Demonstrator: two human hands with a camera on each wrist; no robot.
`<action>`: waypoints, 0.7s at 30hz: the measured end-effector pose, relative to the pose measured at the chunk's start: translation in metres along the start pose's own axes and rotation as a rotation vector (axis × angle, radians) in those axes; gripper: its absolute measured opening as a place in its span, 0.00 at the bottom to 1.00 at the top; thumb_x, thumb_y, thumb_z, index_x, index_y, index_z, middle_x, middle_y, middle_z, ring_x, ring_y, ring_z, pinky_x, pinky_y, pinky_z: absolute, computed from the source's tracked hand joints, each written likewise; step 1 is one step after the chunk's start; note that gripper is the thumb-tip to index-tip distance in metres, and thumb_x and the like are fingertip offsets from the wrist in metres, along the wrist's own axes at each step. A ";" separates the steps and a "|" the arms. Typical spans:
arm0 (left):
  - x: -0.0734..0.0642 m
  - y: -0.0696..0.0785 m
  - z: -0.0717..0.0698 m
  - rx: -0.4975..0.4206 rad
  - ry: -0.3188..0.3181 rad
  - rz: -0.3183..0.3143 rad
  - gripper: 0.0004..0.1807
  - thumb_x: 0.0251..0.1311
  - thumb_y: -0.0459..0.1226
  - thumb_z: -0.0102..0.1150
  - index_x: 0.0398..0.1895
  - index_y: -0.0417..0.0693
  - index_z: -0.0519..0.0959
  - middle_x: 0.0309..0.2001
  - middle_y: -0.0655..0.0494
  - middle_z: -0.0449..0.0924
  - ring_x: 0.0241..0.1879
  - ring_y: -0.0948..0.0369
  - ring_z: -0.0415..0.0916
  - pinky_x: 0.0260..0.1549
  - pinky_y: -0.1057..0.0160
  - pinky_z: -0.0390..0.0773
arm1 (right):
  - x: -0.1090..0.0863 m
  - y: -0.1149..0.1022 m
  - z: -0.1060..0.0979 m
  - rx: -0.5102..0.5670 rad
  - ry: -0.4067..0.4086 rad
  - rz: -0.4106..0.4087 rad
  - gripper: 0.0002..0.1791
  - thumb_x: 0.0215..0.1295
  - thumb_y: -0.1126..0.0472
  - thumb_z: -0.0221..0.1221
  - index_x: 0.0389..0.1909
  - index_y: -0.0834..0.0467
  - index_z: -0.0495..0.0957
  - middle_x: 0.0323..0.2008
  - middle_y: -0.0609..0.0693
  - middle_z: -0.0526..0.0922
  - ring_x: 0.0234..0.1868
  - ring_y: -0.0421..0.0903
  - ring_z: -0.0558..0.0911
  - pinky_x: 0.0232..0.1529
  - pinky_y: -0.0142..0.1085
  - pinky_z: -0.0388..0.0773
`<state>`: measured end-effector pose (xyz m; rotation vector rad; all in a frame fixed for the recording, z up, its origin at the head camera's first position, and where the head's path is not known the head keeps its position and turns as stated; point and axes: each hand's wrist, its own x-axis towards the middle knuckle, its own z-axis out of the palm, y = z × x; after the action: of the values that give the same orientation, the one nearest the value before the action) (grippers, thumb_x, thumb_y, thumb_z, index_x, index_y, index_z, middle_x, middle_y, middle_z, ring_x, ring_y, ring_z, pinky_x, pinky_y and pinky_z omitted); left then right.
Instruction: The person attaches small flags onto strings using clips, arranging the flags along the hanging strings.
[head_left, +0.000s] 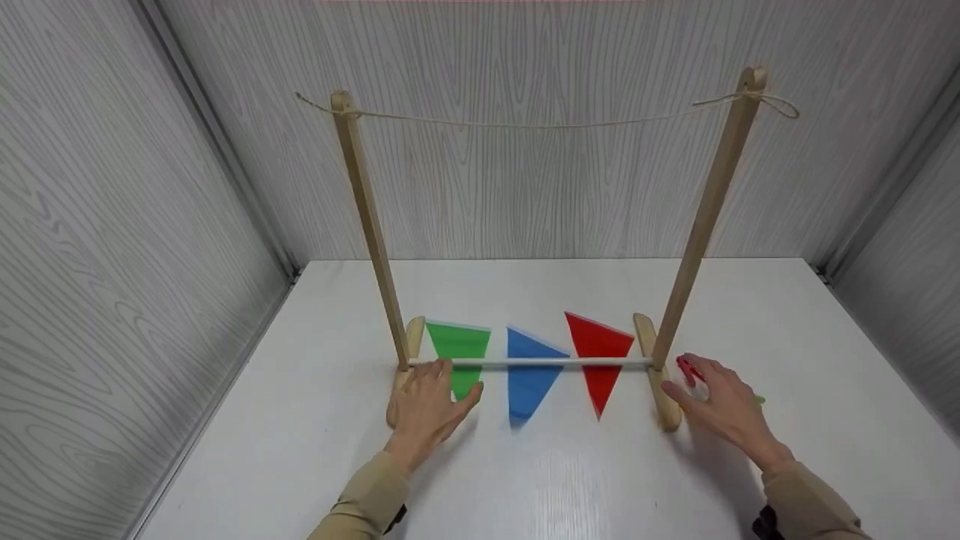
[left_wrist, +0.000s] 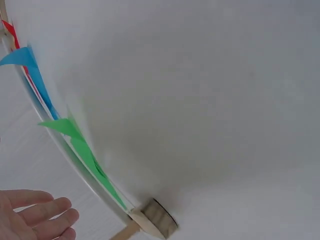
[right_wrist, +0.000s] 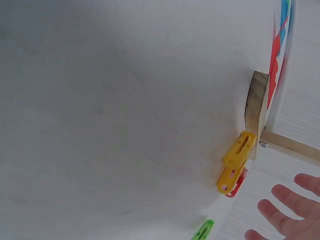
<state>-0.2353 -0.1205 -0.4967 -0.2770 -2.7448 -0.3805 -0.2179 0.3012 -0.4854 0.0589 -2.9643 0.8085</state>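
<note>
My left hand [head_left: 431, 405], fingers extended, hovers over the left wooden foot [head_left: 415, 331] and overlaps a corner of the green flag [head_left: 459, 341]. To its right lie a blue flag [head_left: 531, 386] and a red flag [head_left: 598, 341], beneath a white rod [head_left: 495, 362] that joins the two feet. My right hand [head_left: 724, 409] is spread just outside the right wooden foot [head_left: 667, 414], holding nothing. It partly hides a red clothespin [head_left: 687, 370]. A yellow clothespin [right_wrist: 235, 162] and a green clothespin [right_wrist: 204, 231] show in the right wrist view.
Two tall wooden posts, the left one [head_left: 367, 225] and the right one [head_left: 709, 210], rise from the feet. A thin string [head_left: 525, 126] sags between their tops, tied at each end. Grained panels [head_left: 562, 195] enclose the white table [head_left: 540, 480] at the back and sides.
</note>
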 end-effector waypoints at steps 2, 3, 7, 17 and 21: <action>0.002 0.008 0.005 -0.033 -0.021 0.007 0.38 0.66 0.62 0.53 0.61 0.37 0.77 0.59 0.41 0.82 0.59 0.44 0.80 0.59 0.48 0.79 | 0.000 -0.004 0.002 0.022 -0.015 -0.001 0.44 0.70 0.33 0.52 0.72 0.63 0.63 0.69 0.70 0.68 0.69 0.70 0.65 0.66 0.70 0.63; 0.003 0.012 0.008 -0.044 -0.025 0.017 0.38 0.66 0.61 0.53 0.61 0.37 0.77 0.59 0.41 0.82 0.58 0.44 0.80 0.58 0.48 0.80 | 0.000 -0.005 0.003 0.033 -0.018 -0.005 0.44 0.70 0.33 0.53 0.72 0.63 0.64 0.69 0.69 0.69 0.69 0.69 0.66 0.66 0.69 0.65; 0.010 0.029 0.020 -0.072 -0.047 0.045 0.34 0.68 0.59 0.52 0.61 0.40 0.78 0.59 0.43 0.82 0.58 0.45 0.80 0.56 0.49 0.81 | 0.002 -0.010 0.006 0.087 -0.033 -0.018 0.40 0.71 0.36 0.54 0.71 0.62 0.66 0.68 0.68 0.70 0.66 0.67 0.69 0.62 0.66 0.71; 0.026 0.077 0.043 -0.198 -0.136 0.098 0.27 0.72 0.51 0.54 0.62 0.41 0.78 0.61 0.46 0.80 0.63 0.50 0.76 0.64 0.50 0.76 | 0.015 -0.022 0.023 0.226 -0.060 -0.030 0.29 0.69 0.51 0.63 0.64 0.64 0.73 0.57 0.63 0.80 0.44 0.50 0.76 0.34 0.33 0.77; 0.030 0.094 0.045 -0.260 -0.246 0.114 0.28 0.73 0.51 0.53 0.67 0.44 0.74 0.66 0.49 0.75 0.67 0.52 0.71 0.68 0.51 0.72 | 0.019 -0.026 0.028 0.256 -0.094 0.002 0.27 0.70 0.52 0.61 0.64 0.63 0.74 0.59 0.63 0.80 0.45 0.50 0.79 0.38 0.37 0.82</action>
<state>-0.2553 -0.0137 -0.5051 -0.5802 -2.8971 -0.7168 -0.2369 0.2643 -0.4951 0.1100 -2.9267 1.2127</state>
